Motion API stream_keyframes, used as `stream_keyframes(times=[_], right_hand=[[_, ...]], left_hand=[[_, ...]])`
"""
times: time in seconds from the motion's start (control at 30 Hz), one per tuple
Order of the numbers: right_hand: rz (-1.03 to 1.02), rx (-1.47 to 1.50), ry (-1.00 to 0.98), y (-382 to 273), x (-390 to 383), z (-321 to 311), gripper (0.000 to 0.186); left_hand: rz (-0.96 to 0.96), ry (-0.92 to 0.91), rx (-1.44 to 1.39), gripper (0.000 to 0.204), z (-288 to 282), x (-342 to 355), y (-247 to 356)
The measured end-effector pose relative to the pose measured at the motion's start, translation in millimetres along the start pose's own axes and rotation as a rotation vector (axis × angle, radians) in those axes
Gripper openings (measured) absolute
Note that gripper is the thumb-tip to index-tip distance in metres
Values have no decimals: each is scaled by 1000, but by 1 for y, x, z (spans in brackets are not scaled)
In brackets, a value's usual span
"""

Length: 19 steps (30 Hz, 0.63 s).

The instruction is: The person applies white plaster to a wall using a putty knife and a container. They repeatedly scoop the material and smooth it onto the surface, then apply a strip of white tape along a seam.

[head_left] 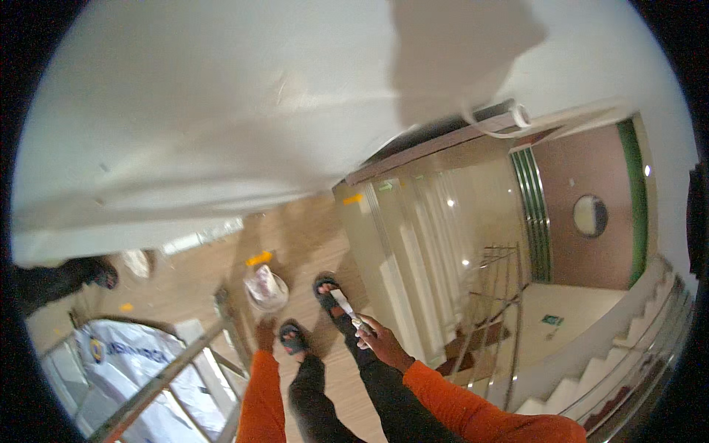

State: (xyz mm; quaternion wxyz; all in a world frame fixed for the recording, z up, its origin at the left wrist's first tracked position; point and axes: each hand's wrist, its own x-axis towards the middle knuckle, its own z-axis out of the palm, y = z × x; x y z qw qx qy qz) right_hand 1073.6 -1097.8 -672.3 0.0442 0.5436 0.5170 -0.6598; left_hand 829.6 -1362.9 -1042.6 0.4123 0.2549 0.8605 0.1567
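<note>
My right hand is closed around the handle of a putty knife, its pale flat blade pointing away from me over my sandalled foot. My left hand hangs low, just short of a round whitish bucket on the floor. A crumpled pale bag or liner with reddish marks sits in the bucket's top. Blur hides the fingers of that left hand, so whether it touches the bucket cannot be made out. Both forearms are in orange sleeves.
A metal frame with a white printed sheet stands at left. Another person's dark-clothed leg shows at far left. A white wall rises ahead. To the right are a stair railing and stairs.
</note>
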Motion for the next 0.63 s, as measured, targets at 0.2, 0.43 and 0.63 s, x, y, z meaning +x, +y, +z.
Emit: stream_keyframes(times=[0.2,0.43,0.63], right_hand=[[-262,263,236,-135,-21,-16,42],[-644,155,564,-249,-20,-99,44],[-932,-201,708,-205,38,-123,47]], left_hand=[[325,-162,-160,29,-224,-116,258],[483,94,-272,25,-331,-139,537],[641,175,-480,39,-326,-146,680]])
